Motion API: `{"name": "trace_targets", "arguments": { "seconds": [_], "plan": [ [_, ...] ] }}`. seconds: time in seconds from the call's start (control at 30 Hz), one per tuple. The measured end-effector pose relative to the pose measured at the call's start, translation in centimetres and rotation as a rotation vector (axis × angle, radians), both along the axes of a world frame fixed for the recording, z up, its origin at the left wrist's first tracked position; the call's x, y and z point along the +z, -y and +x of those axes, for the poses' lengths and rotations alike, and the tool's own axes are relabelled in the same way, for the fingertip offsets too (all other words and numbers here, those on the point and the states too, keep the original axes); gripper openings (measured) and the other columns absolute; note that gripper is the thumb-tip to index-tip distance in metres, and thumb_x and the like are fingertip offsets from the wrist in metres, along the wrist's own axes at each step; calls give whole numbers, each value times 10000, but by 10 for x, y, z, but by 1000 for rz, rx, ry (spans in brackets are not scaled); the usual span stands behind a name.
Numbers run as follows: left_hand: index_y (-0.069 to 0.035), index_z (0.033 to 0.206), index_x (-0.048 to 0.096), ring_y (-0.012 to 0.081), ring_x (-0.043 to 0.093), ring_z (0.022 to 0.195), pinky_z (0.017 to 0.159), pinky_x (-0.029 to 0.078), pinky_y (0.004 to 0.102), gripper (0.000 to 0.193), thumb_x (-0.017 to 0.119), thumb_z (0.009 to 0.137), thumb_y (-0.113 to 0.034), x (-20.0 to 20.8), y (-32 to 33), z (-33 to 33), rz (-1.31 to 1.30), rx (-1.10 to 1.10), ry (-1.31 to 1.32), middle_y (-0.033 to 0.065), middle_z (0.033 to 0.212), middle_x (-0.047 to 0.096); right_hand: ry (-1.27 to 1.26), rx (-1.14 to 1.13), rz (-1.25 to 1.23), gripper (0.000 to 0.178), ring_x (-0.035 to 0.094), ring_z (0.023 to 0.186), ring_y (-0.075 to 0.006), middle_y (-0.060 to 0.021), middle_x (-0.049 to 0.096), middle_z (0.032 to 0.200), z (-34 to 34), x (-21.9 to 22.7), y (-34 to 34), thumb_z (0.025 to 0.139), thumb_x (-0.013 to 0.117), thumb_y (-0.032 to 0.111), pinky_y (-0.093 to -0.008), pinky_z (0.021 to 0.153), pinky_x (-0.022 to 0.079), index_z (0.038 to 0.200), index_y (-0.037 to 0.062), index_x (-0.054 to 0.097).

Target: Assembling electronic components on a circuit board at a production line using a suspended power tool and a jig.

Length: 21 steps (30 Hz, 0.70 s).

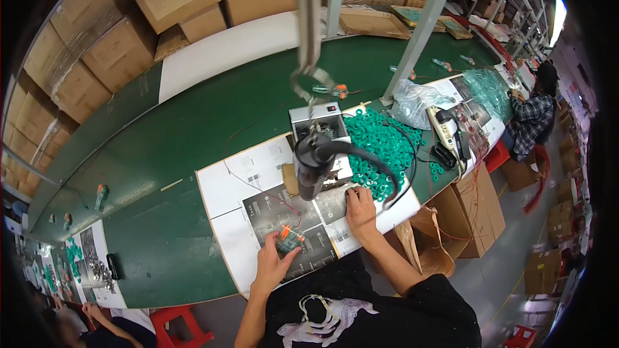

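Note:
My left hand (274,262) grips a small clear-teal and orange part (290,237) between thumb and fingers, low over the printed sheets. A thin red wire runs near it. My right hand (361,211) is closed at the front of the white-and-grey machine box (316,117), next to the green ring pile; what its fingertips hold, if anything, is too small to make out. Between and beyond my hands hangs a black electric screwdriver (311,164) on a coil spring, hiding part of the box. Many green rings (380,145) lie heaped right of the box.
A grey post (419,32) stands on the green table (174,219). Similar orange-and-teal parts (338,91) lie farther back. A power strip (445,130) and plastic bags (416,100) are at right, an open carton (477,212) below. Co-workers sit at far right and lower left.

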<state>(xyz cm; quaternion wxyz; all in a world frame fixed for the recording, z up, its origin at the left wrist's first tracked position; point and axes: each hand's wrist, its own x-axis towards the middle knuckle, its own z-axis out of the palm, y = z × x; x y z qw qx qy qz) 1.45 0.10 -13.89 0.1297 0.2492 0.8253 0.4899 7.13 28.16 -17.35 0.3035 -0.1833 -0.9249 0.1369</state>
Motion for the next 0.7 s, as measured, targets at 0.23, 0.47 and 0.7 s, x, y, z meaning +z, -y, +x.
{"name": "trace_targets", "arguments": {
  "seconds": [0.23, 0.47, 0.7],
  "plan": [
    [-2, 1350, 466, 133, 617, 736, 623, 522, 267, 589, 808, 896, -157, -1, -1, -8, 231, 98, 679, 101, 990, 672, 15, 546, -170, 266, 626, 950, -373, -185, 644, 1083, 8, 21, 56, 850, 658, -78, -439, 826, 540, 1112, -31, 650],
    [-3, 1274, 489, 120, 622, 788, 621, 516, 256, 456, 758, 930, -132, -7, -23, -21, 486, 118, 756, 72, 1039, 680, -207, 288, -339, 261, 642, 945, -375, -193, 647, 1060, 18, 0, 49, 867, 675, -54, -433, 814, 538, 1122, -4, 652],
    [41, 1204, 509, 412, 656, 999, 857, 520, 443, 416, 725, 955, -212, -11, -53, -28, 61, -64, 77, 240, 1117, 655, -168, -94, -179, 256, 630, 979, -398, -202, 627, 1086, 51, 10, -2, 870, 685, -32, -460, 828, 523, 1120, -7, 635]
  ]
}}
